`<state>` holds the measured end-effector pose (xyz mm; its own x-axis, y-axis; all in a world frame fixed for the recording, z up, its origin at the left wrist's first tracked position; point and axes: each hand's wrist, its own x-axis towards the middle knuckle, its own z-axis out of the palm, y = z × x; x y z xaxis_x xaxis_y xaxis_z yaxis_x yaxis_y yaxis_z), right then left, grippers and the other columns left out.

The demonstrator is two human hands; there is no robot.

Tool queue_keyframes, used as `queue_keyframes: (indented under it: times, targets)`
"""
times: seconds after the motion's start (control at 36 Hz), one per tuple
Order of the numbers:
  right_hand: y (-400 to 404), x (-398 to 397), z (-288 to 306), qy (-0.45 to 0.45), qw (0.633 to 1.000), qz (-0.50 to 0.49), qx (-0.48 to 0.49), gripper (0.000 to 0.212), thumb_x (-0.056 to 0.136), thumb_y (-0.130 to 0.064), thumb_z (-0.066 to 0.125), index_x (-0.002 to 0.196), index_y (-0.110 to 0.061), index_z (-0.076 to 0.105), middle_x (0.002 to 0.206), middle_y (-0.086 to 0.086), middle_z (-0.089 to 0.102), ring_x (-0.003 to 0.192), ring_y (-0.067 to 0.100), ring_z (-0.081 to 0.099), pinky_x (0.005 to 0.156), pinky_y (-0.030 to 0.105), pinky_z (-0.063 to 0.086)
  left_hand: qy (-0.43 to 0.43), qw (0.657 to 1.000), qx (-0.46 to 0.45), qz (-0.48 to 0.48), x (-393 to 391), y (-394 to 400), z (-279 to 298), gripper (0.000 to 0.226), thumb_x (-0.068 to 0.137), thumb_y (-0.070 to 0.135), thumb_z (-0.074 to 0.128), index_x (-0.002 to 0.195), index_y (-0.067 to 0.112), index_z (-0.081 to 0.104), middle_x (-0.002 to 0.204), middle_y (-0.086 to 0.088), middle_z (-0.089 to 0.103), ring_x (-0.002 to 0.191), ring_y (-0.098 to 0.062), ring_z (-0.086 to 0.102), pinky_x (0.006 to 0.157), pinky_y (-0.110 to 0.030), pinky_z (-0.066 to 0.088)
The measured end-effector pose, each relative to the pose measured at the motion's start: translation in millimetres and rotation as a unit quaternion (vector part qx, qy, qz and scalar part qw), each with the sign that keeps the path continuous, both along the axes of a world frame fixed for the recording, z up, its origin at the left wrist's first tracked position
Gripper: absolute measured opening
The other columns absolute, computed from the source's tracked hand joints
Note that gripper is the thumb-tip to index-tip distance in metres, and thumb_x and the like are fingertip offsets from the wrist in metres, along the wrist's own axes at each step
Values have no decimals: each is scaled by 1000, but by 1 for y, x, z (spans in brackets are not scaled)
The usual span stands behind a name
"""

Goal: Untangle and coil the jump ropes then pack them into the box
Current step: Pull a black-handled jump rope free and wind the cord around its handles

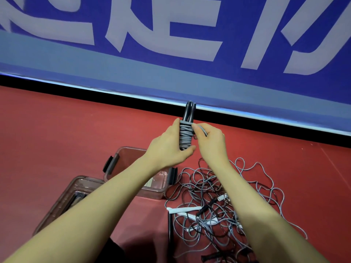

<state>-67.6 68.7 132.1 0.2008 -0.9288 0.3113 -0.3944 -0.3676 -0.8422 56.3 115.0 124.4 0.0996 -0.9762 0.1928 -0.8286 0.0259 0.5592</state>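
Head view: one rope (185, 136) nearly coiled, held up above the box (152, 188).
Left hand (168, 149) grips the coil around its handles (189, 112); right hand (209, 138) pinches the tail. Next: tuck the tail, lower into box; tangle (224, 202) remains, near right.

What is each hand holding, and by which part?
The left hand grips the coiled jump rope around its wrapped middle; the right hand pinches the loose end of its grey cord beside the coil.
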Motion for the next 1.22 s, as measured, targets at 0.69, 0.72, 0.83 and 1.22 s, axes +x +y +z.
queue_keyframes:
  times: [0.69,0.72,0.83,1.22]
  targets:
    - [12,5,10,-131,977,127,114,24,92,1,49,97,-16,65,69,-5,61,55,-3,46,59,11,36,32,987,-42,155,14,-12,5,43,77,13,58,116,18,41,101,-8,44,79,-37,54,65,-37,45]
    - [10,4,10,-128,977,125,117,27,91,3,49,97,-18,66,72,-4,63,55,-5,48,60,9,37,40,986,-39,154,15,-13,4,44,77,12,59,116,19,41,102,-8,41,79,-37,54,68,-39,47]
    - [4,1,3,-115,986,56,112,35,88,11,41,97,-13,65,81,-2,64,64,-9,56,61,8,43,45,989,-26,141,16,-15,2,50,75,14,61,122,24,45,104,-4,28,95,-26,34,84,-36,41]
    - [-7,1,-3,-163,977,4,141,36,94,7,36,113,-10,61,109,7,66,100,15,63,95,27,49,133,991,-3,-29,0,-11,-1,77,84,13,61,147,22,19,112,-11,63,94,-29,62,83,-37,50]
